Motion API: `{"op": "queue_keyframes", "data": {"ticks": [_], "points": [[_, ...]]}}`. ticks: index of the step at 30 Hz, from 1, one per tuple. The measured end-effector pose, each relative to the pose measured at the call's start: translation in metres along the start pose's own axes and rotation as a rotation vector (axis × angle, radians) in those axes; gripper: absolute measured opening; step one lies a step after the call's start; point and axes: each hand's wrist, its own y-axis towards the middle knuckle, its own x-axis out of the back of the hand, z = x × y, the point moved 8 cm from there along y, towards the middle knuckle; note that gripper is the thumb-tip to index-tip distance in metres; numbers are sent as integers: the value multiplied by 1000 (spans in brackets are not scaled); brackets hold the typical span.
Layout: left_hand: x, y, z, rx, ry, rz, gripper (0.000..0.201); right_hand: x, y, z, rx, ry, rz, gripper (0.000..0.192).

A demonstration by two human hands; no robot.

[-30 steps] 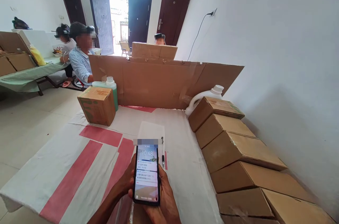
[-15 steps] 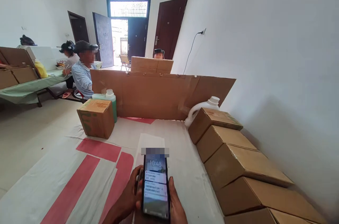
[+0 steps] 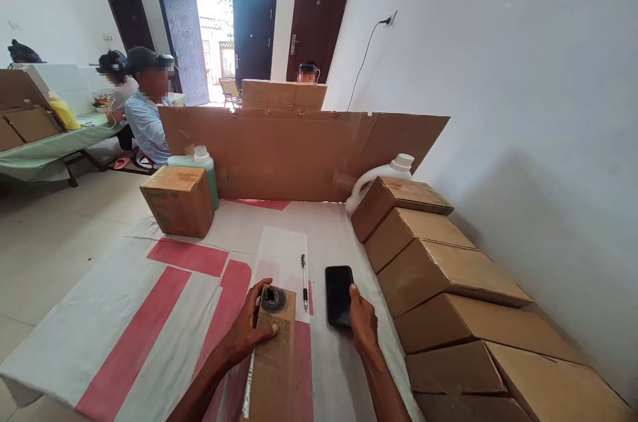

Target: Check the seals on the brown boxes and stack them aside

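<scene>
My left hand (image 3: 248, 332) grips the far end of a long flat cardboard box (image 3: 272, 362) that lies in front of me, thumb on top beside a round black cap (image 3: 273, 299) set in it. My right hand (image 3: 363, 323) rests on the table with its fingertips touching the near right corner of a black phone (image 3: 339, 294). The phone lies flat with a dark screen. A pen (image 3: 304, 272) lies on a white sheet (image 3: 282, 252) between the box and the phone.
A row of several sealed cartons (image 3: 438, 282) lines the right wall. A small carton (image 3: 178, 199), a green bottle (image 3: 204, 166) and a white jug (image 3: 383, 176) stand before a cardboard screen (image 3: 299, 153). People sit beyond it and at the left table (image 3: 44, 149).
The phone, held up lit in both hands before, now lies dark on the table under my right fingertips. My left hand has moved onto the cardboard box.
</scene>
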Motion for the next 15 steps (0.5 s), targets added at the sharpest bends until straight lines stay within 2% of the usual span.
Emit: {"op": "queue_keyframes", "data": {"ticks": [2, 5, 7, 9, 10, 12, 14, 15], "points": [[4, -1, -1, -19, 53, -47, 95, 6, 0, -2, 83, -96, -44, 57], [19, -8, -1, -42, 123, -178, 78, 11, -7, 3, 247, -189, -94, 59], [33, -21, 0, -36, 160, -276, 67, 12, -18, 7, 348, -215, -121, 68], [47, -42, 4, -18, 222, -353, 61, 8, -39, 11, 489, -248, -80, 70], [52, -55, 8, -9, 262, -378, 59, 3, -55, 15, 606, -293, -22, 64], [56, -80, 23, 12, 332, -380, 58, -13, -105, 23, 946, -429, 143, 53], [51, -101, 40, 24, 365, -328, 59, -26, -165, 25, 1328, -526, 282, 56], [47, -108, 47, 27, 370, -302, 60, -28, -190, 26, 1480, -531, 310, 57]]}}
